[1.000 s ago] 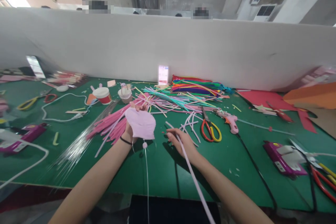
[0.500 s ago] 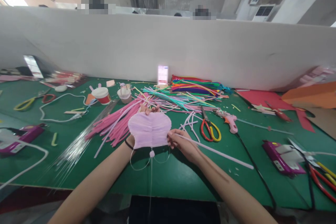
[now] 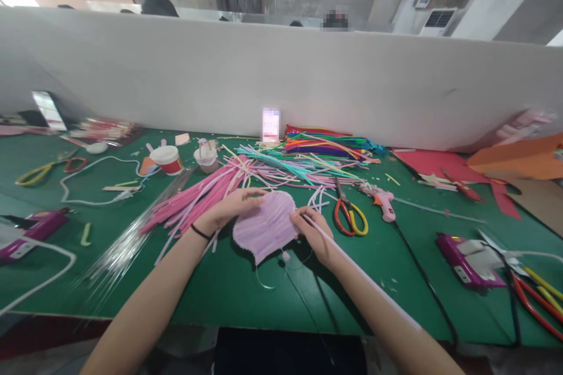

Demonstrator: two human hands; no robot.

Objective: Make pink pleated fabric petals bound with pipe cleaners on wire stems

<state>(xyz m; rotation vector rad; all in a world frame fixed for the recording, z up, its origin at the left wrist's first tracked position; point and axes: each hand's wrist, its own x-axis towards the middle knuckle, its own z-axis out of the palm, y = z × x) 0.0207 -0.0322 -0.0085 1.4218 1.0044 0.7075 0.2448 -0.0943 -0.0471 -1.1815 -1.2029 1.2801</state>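
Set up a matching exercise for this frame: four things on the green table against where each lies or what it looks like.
1 pink heart
2 scissors
3 glue gun
4 cup

a red body, white lid
b red and yellow handles
c held by left hand and right hand
d pink, lying just right of the scissors

Pairs: 1-c, 2-b, 3-d, 4-a

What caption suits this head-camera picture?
Left hand and right hand hold a pink heart-shaped pipe-cleaner piece over a green table; the right also grips a pale pipe cleaner.

Green table (image 3: 246, 299): pipe-cleaner pile (image 3: 281, 167), scissors (image 3: 349, 217), glue gun (image 3: 382, 199), cups (image 3: 167, 159).
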